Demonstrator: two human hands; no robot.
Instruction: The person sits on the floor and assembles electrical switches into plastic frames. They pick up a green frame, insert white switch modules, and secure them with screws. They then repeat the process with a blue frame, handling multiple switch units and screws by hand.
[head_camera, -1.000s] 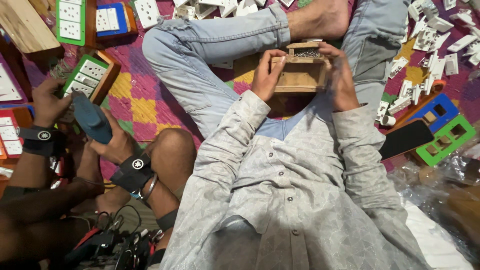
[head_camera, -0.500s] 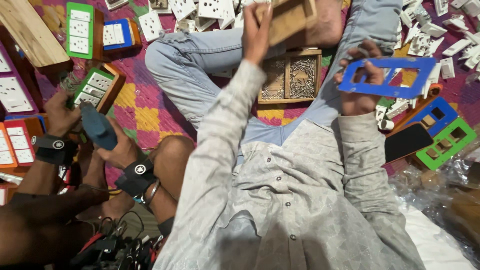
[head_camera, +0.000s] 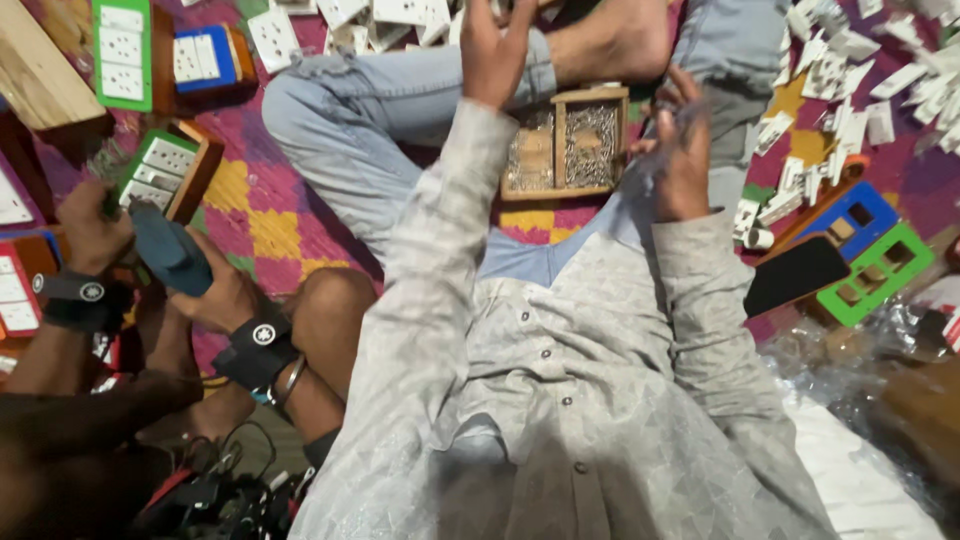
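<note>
My left hand (head_camera: 492, 52) is raised toward the top edge of the view, above my bent knee in jeans (head_camera: 400, 110). Its fingertips are cut off by the frame, so what it holds is hidden. My right hand (head_camera: 684, 152) hovers blurred just right of a small wooden tray (head_camera: 563, 96). The tray has two compartments full of small metal screws and rests between my legs. A grey-blue smear lies over the right hand's fingers. Its grip is unclear.
On the left, another person's hands (head_camera: 225, 295) hold a dark blue-grey tool (head_camera: 165, 250) beside a wooden box with a green switch plate (head_camera: 165, 170). White switch parts (head_camera: 845, 70) lie scattered top right. Blue and green plastic frames (head_camera: 875, 270) and a black flat piece (head_camera: 795, 272) lie at right.
My left hand has lifted further, and the wooden box it held has gone past the top edge. The blue frame no longer shows plainly in my right hand, which dropped toward the screw tray.
</note>
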